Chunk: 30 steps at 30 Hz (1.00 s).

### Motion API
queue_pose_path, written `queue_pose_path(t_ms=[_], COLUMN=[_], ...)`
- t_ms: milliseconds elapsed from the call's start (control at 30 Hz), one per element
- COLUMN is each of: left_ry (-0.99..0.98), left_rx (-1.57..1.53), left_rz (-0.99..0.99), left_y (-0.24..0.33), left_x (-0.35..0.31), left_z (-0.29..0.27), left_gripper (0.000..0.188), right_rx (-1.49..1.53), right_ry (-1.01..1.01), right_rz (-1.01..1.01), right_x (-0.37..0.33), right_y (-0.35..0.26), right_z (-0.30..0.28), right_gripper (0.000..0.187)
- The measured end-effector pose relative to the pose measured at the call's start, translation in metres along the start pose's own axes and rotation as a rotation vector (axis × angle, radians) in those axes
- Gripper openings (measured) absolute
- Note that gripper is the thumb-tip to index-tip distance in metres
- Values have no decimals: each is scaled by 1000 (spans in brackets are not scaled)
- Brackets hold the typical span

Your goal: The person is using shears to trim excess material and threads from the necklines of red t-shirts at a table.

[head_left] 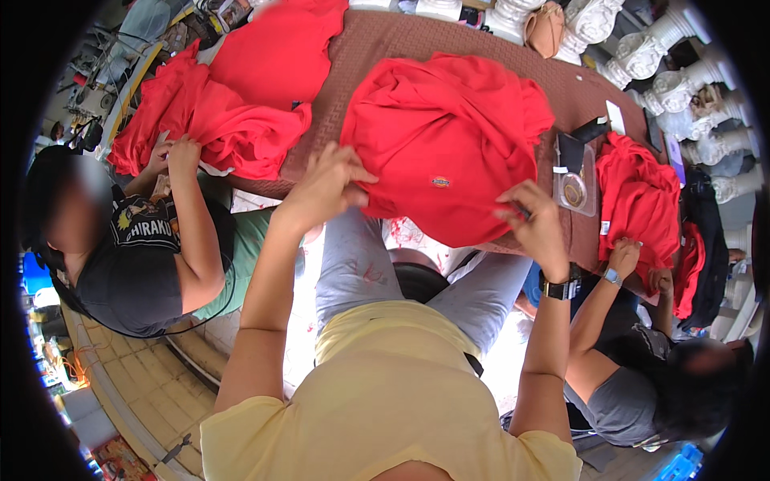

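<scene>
A red garment (441,136) lies bunched on the brown table in front of me, its lower edge hanging over toward my lap. A small sewn label patch (440,182) shows on its front. At the garment's left edge is my left hand (330,180), fingers apart and fingertips touching or just beside the cloth. My right hand (532,220) is by the lower right edge, fingers curled around a small dark thing (524,212) that I cannot make out. A dark watch sits on my right wrist.
Another red garment (216,120) is handled by a person at the left. At the right, a second person holds more red cloth (638,192). A clear plastic container (575,188) stands on the brown table (385,36) near my right hand. White balusters (666,48) line the far side.
</scene>
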<state>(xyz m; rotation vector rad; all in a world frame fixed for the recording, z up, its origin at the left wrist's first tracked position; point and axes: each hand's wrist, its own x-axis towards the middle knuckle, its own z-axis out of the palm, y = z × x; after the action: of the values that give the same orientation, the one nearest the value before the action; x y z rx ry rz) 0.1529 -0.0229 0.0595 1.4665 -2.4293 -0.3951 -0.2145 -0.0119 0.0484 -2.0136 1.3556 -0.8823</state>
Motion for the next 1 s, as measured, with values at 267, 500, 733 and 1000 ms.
queue_pose_path(t_ms=[267,500,733,1000], left_ry=[308,359,448,525], left_rx=[-600,-473,-170,-832], left_rz=[-1,-69,26,-203], left_y=[55,70,80,68], left_x=[26,52,67,70], left_z=[56,110,131,128], left_gripper=[27,39,22,8], right_rx=[248,207,313,403], right_ry=[285,382,398,324], right_rz=[171,250,294,314], right_x=[5,1,-11,-17], right_y=[-2,17,28,26], right_z=[74,111,121,114], right_gripper=[30,29,27,23])
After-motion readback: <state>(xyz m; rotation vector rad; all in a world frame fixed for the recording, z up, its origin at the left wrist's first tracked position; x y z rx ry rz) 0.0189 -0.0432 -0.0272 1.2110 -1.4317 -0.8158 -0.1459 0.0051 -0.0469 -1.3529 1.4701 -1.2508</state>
